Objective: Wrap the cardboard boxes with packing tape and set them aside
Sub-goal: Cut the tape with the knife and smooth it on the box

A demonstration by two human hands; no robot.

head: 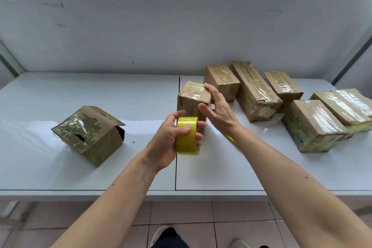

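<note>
curled fingers of the left hand wrap the roll of yellow packing tape, a glossy translucent ring held upright just above the white surface. at one o'clock from the roll, the right hand has its fingers spread and nearly straight, the tips resting on the top right edge of a small upright cardboard box, its thumb out toward the box's front face. that box is brown, blocky, with crinkled shiny tape over its top, and stands at the middle of the surface, touching the roll's far side or just behind it; i cannot tell which. at nine o'clock from the hands lies a tilted, battered cardboard box, torn with holes and an open flap, filmed in tape. from one to three o'clock sit five taped boxes, oblong, glossy with wrinkled tape, close together. a thin yellow strip lies under the right wrist.
</note>
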